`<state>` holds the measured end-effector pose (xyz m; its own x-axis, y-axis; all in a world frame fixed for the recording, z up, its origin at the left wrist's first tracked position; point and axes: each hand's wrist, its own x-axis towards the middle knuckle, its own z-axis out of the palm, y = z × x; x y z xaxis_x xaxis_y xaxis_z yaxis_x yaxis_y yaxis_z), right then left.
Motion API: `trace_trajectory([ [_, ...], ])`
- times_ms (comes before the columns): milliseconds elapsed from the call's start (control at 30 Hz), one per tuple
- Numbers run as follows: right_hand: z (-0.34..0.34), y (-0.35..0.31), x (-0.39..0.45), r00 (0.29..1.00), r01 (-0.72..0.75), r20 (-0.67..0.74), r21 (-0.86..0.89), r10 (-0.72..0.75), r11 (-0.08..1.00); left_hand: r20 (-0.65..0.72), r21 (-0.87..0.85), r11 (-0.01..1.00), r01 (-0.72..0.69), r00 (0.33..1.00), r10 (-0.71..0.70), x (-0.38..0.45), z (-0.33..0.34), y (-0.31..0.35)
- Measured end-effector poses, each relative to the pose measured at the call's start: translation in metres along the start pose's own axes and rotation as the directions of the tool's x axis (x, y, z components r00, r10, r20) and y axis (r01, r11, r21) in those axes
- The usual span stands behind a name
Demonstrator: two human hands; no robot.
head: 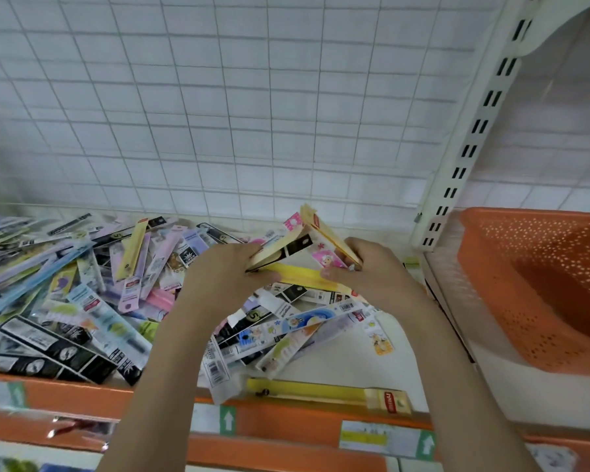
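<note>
Above a store shelf, my left hand [223,270] grips one end of a bundle of long yellow packets [280,252] with black print. My right hand [372,267] holds a second bundle of yellow and pink packets [324,233] that leans against the first, forming a peak. A single yellow packet [300,275] spans between the two hands, pinched at both ends. A large heap of similar long packets [82,284] in many colours lies on the shelf to the left and beneath my hands.
An orange perforated basket [542,284] stands on the adjoining shelf at right. One yellow packet [324,393] lies along the orange shelf edge [280,420] with price labels. A white wire grid [218,114] backs the shelf; a slotted upright [467,148] divides the bays.
</note>
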<state>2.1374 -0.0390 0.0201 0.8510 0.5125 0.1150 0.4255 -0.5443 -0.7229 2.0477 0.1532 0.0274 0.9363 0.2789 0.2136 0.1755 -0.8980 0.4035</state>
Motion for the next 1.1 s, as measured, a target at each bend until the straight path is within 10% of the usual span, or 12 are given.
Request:
trace_trajectory([
  [333,-0.012,0.009,-0.001,0.977,-0.047,-0.211,-0.145,0.015,0.988,-0.071,-0.16,0.974,0.161,0.982,-0.174,-0.012,-0.017,-0.037],
  [867,0.027,0.002,-0.008,0.897,0.094,0.44,-0.279,0.04,0.956,-0.15,-0.287,0.926,0.243,0.944,-0.294,-0.035,-0.026,-0.035],
  [1100,0.023,0.002,-0.004,0.94,0.06,0.339,-0.235,0.024,0.97,-0.234,-0.233,0.945,0.231,0.93,-0.284,-0.038,-0.026,-0.039],
])
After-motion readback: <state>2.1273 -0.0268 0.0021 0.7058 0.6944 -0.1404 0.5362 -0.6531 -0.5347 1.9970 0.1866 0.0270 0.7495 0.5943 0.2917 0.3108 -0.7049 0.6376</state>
